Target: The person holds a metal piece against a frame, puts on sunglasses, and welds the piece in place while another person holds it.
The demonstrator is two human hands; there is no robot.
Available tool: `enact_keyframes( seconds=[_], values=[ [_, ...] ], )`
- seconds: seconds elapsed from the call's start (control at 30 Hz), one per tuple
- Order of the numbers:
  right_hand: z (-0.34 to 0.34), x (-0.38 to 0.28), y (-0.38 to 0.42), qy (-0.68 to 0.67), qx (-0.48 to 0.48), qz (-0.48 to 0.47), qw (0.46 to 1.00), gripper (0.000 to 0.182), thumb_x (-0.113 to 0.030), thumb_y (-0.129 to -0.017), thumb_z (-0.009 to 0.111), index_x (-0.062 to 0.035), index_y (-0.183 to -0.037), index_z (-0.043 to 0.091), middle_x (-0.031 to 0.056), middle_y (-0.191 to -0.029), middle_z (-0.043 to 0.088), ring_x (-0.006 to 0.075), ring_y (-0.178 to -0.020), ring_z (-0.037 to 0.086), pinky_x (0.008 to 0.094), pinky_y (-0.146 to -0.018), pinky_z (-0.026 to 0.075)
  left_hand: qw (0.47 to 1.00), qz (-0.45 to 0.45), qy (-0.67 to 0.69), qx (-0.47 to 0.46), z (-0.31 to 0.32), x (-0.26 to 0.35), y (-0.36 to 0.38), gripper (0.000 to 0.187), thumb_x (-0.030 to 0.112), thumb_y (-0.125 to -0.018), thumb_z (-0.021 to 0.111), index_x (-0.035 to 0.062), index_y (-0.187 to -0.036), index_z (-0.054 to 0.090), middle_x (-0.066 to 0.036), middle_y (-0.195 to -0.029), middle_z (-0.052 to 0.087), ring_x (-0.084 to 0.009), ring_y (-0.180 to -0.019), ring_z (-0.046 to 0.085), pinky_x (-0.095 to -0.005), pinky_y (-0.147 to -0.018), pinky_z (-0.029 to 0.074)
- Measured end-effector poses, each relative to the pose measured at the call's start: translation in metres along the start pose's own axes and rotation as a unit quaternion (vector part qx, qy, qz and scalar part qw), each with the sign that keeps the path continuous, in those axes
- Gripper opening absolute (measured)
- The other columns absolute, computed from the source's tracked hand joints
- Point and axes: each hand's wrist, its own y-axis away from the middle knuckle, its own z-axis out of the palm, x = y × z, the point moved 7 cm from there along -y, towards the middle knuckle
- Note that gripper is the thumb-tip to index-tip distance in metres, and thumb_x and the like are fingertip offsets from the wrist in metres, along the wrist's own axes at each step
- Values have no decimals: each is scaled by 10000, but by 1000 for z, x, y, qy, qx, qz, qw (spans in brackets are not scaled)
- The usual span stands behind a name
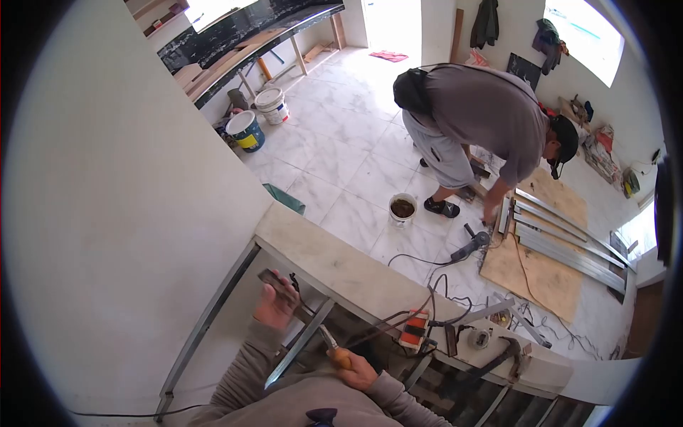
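Observation:
My left hand (276, 310) is closed around a flat, dark brown block (279, 285), raised beside the white wall under the ledge. A black clip-like piece shows just behind the block. Lower and to the right, my right hand (361, 373) grips a tool with an orange wooden handle (342, 358) and a pale, metal-looking end (328, 337); its exact kind I cannot tell. Between the two hands a steel crossbar (302, 340) runs diagonally. It belongs to a metal frame (208, 322) fixed along the wall and beneath the pale ledge (324, 256).
On the ledge lie an orange-and-black box (414, 330), a hammer (491, 361) and loose cables. Beyond it, a co-worker (484, 99) bends over plywood (562, 285) holding steel tubes (569, 252). An angle grinder (470, 245) and a bucket (403, 209) stand on the tiles.

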Motion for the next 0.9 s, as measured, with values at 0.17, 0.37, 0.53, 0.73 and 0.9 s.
enact_keyframes(
  seconds=[0.17, 0.37, 0.53, 0.73, 0.9],
  values=[
    [-7, -3, 8, 12, 48, -62, 997, 582, -76, -777, 534, 2, -1347, 447, 116, -1166, 565, 222, -1099, 547, 329, -989, 402, 999, -20, -29, -39, -27, 9, -18, 395, 338, -974, 551, 195, -1340, 505, -62, -1160, 633, -233, -1039, 626, -414, -936, 515],
    [-26, -43, 15, -13, 154, -50, 987, 700, -61, -726, 544, -49, -1401, 360, 211, -1119, 581, 369, -1067, 571, 381, -943, 422, 985, -144, -99, -1, -31, -57, 6, 415, 360, -997, 511, 184, -1370, 466, -50, -1109, 632, -176, -976, 631, -385, -901, 532],
    [-36, -71, 36, -99, 148, -44, 983, 753, -9, -739, 537, -70, -1449, 297, 146, -1090, 558, 277, -969, 563, 335, -898, 436, 966, -175, -185, 36, -43, -77, 10, 402, 335, -1007, 501, 164, -1369, 468, -49, -1119, 602, -176, -912, 604, -357, -846, 519],
    [-86, -105, 95, -256, 334, -77, 904, 673, 64, -757, 548, -62, -1390, 359, 38, -1035, 516, 140, -907, 520, 283, -835, 460, 952, -171, -240, 78, -48, -72, -2, 373, 284, -1003, 512, 115, -1336, 506, -19, -952, 593, -161, -821, 582, -338, -767, 506],
    [-122, -86, 136, -85, 397, -32, 913, 662, 72, -782, 536, -21, -1403, 327, 47, -1062, 514, 125, -901, 522, 266, -815, 468, 907, -131, -389, 96, -61, -60, -20, 392, 221, -936, 627, 43, -1274, 541, -16, -844, 548, -141, -653, 571, -294, -560, 484]
  ],
)
